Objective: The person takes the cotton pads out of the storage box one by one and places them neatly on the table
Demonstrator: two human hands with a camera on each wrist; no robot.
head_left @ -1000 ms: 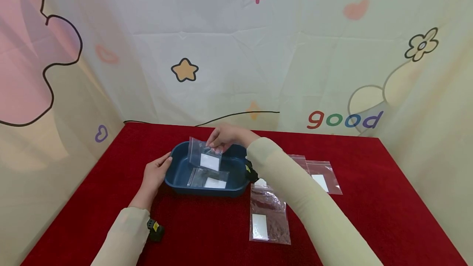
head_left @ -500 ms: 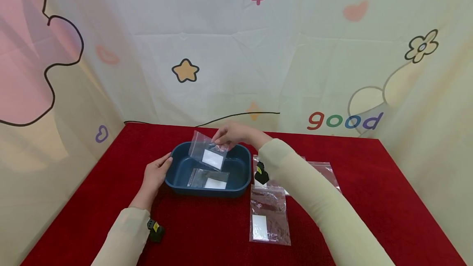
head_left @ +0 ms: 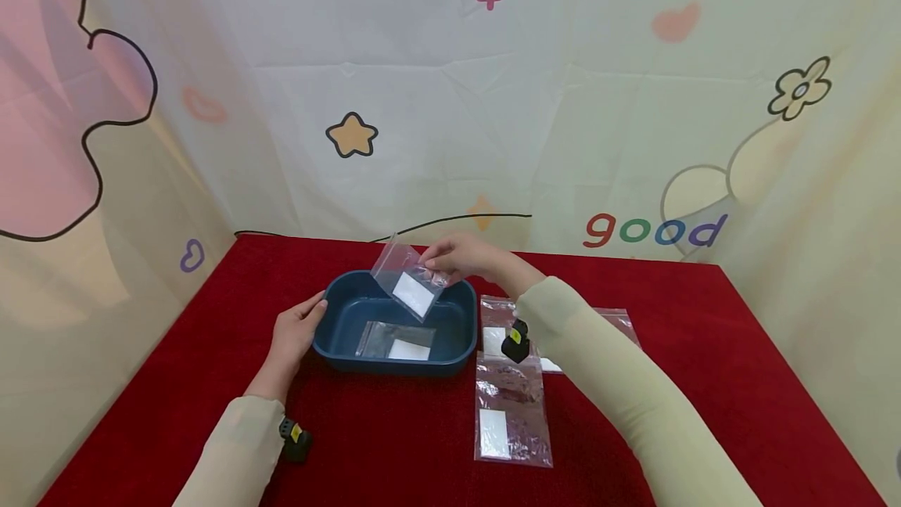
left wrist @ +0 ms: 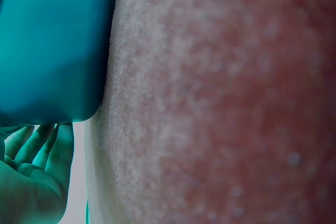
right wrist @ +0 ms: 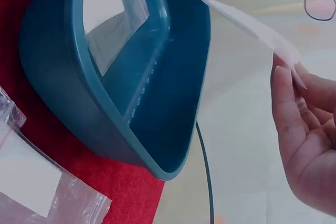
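Observation:
My right hand (head_left: 461,258) pinches a clear zip bag (head_left: 410,280) with a white label between thumb and fingers. It hangs tilted above the back of a blue plastic basin (head_left: 394,367). From the right wrist, the held bag (right wrist: 252,27) shows nearly edge-on, raised off the basin's rim. A second labelled zip bag (head_left: 380,337) lies inside the basin. At the basin's left end, my left hand (head_left: 296,332) holds the rim, thumb on top. Its fingertips meet the basin wall (left wrist: 58,77) in the left wrist view.
On the red cloth right of the basin lie several more clear zip bags, one (head_left: 512,413) in front and one (head_left: 496,319) behind it. Another bag (head_left: 619,323) is partly hidden by the right sleeve (head_left: 605,366). A printed curtain (head_left: 436,100) hangs behind the table.
My right hand has moved right and slightly up with the zip bag, which has tilted more. The left hand, the basin and the bag inside it have stayed put.

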